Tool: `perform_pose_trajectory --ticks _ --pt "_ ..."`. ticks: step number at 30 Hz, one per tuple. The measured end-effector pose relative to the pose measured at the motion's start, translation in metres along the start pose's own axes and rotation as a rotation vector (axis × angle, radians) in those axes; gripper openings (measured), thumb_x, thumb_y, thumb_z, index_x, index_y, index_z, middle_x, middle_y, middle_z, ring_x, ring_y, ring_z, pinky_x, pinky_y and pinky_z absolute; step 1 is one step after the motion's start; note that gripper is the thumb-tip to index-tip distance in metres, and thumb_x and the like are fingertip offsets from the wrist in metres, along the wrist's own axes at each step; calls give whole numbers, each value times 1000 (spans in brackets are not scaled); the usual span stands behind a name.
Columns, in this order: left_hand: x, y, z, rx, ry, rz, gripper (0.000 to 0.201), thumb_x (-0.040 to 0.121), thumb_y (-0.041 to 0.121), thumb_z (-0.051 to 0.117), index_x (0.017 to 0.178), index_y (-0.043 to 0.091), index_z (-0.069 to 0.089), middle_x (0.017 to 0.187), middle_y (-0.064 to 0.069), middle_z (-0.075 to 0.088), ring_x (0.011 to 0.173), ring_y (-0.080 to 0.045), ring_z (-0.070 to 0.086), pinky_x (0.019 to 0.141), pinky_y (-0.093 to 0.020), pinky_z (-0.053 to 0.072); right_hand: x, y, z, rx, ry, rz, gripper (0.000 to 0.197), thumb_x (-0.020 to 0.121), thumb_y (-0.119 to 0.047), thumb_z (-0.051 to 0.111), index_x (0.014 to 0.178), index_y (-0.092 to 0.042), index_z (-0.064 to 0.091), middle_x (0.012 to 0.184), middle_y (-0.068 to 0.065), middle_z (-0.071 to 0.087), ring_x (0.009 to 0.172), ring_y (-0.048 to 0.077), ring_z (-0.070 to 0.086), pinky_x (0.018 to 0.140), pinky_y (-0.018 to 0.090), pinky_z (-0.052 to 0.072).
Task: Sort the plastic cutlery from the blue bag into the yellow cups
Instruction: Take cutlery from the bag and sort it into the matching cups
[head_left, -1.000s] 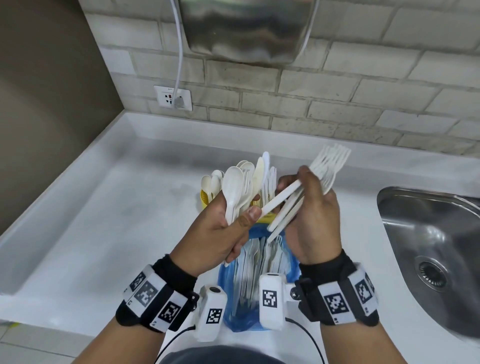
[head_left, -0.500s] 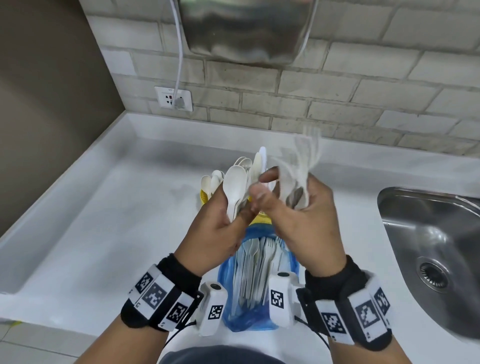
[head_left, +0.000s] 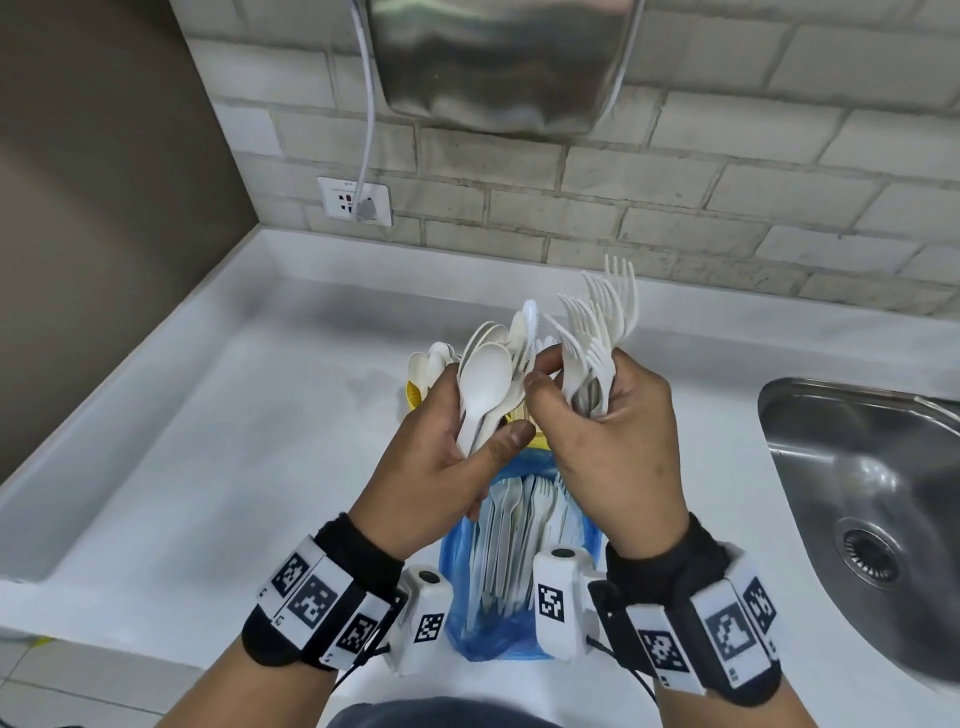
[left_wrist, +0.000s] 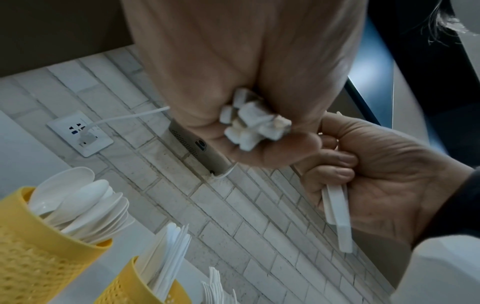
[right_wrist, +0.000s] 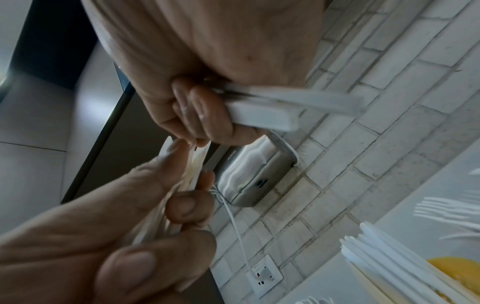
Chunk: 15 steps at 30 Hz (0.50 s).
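My left hand (head_left: 441, 467) grips a bunch of spoons (head_left: 485, 387); my right hand (head_left: 613, 441) clamps a fistful of forks (head_left: 597, 332), too many to count; two yellow cups (left_wrist: 39, 257) show; blue bag (head_left: 470, 613) below my wrists; dryer (right_wrist: 249, 176) reads AIKE.

White plastic spoons (head_left: 485, 387) stand bowl-up in a bundle gripped by the left hand (head_left: 441, 467). Just right of them, a fan of white forks (head_left: 597, 332) points tines-up, held in the right hand (head_left: 618, 441). Behind the spoons, yellow perforated cups (left_wrist: 39, 257) stand upright: one holds spoons, the next holds flat knives. Below the spoons, toward the person, the blue bag (head_left: 467, 623) lies open on the tabletop with more white cutlery inside.
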<state>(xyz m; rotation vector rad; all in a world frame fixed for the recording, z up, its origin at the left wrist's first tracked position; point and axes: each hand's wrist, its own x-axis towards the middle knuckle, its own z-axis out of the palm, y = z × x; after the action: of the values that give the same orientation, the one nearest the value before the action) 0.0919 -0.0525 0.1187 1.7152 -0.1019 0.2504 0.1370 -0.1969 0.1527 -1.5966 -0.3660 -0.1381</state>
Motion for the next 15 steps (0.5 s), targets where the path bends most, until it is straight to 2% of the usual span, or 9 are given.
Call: perform_pose_trajectory --ticks 3,5,8,11,13,15 --pt "-5 0 -1 3 -34 2 42 97 36 63 134 46 46 78 4 61 45 -17 53 41 -33 48 0 4 -1 44 64 -19 9 90 -4 68 81 -2 66 65 14 62 59 17 55 57 34 47" --pt "-8 3 -2 17 -46 7 42 97 37 63 131 53 45 74 7 61 45 -15 52 41 -32 48 -1 4 -3 68 57 -18 8 90 -7 69 84 -3 67 63 11 60 56 17 54 58 33 45" --pt "-12 7 -3 30 -52 49 47 97 29 63 137 44 43 82 17 65 49 -3 55 50 -18 48 -6 -2 -6 101 -28 -26 4 91 -4 73 89 -5 70 72 9 69 64 13 63 63 29 52" --pt "-19 9 -4 23 -53 55 50 94 28 67 138 34 45 84 18 67 49 -1 56 50 -18 48 -12 -6 -9 119 -70 -71 11 91 -4 74 99 -11 72 82 -5 75 76 6 70 72 20 53" --pt "-23 11 -5 30 -50 54 55 91 23 72 140 24 48 82 22 67 56 7 59 58 -10 46 -17 -8 -9 118 -112 -91 16 91 -3 72 105 -11 70 89 -11 76 85 4 72 79 19 53" --pt "-27 12 -5 61 -61 53 60 88 19 77 140 20 49 80 27 65 62 13 60 63 -7 45 -22 -10 -9 112 -140 -96 18 92 -1 71 108 -9 69 93 -13 76 90 5 73 83 19 54"
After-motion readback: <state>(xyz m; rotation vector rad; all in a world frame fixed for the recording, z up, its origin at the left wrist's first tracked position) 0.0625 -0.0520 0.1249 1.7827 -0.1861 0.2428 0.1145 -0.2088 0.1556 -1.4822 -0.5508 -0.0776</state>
